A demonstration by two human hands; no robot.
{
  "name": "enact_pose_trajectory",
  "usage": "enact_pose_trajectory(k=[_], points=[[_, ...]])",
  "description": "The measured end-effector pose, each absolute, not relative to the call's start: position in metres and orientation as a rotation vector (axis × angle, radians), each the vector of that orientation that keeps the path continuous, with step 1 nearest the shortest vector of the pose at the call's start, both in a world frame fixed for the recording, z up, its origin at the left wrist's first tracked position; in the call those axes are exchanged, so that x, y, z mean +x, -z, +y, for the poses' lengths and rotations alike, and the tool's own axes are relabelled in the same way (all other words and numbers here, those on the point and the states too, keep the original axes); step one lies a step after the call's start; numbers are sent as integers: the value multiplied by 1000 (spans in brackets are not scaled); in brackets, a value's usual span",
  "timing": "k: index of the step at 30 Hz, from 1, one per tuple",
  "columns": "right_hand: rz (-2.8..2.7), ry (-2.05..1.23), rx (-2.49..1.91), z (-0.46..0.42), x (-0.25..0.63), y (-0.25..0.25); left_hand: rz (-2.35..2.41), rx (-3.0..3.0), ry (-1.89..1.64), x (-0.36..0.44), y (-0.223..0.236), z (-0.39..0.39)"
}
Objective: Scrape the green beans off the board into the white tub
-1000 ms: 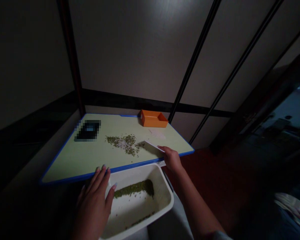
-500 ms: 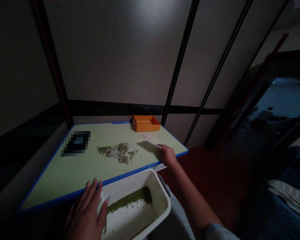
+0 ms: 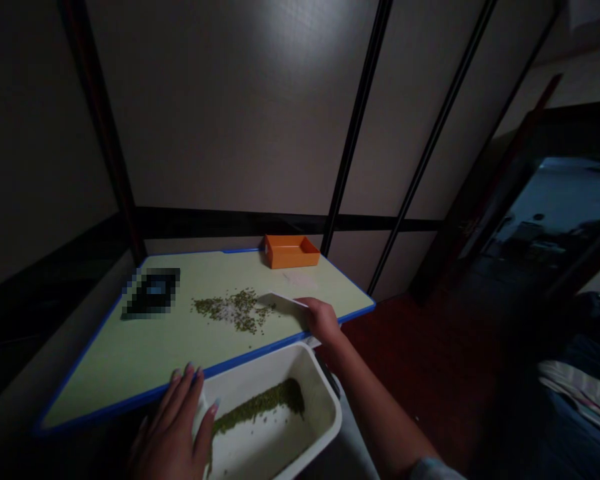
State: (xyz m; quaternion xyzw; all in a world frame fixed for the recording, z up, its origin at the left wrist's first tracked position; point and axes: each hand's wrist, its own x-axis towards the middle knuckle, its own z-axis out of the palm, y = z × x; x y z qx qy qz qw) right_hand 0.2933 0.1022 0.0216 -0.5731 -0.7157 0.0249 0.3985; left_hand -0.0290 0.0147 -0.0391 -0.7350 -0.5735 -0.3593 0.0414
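Observation:
My left hand [image 3: 173, 433] holds the left end of a white plastic tub [image 3: 325, 393], its thumb over the inside and its fingers stretched along the rim. A band of small green grains [image 3: 265, 402] lies along the tub's far inner side. My right hand [image 3: 323, 320] pinches a thin, flat white card [image 3: 285, 300] above the table. The card's left end is close to the right side of a loose pile of green grains [image 3: 220, 308], with whitish bits [image 3: 227, 311] in its middle. Whether the card touches the table is unclear.
The pale green table [image 3: 145, 360] has a blue rim. An orange open box [image 3: 293, 257] stands at its back right, with a thin whitish patch [image 3: 300, 279] before it. A pixelated dark object [image 3: 153, 293] lies at the left. Wall panels [image 3: 230, 133] rise behind.
My right hand has moved left with the white card, from near the whitish patch to the right side of the grain pile. My left hand stays at the tub.

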Motion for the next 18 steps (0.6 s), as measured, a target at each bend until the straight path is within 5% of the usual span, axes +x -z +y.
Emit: enact_pose_trajectory(k=[18], points=[[-1462,-162,-1199,75,309,9,-1827,-2217,1090,-22,30,8]])
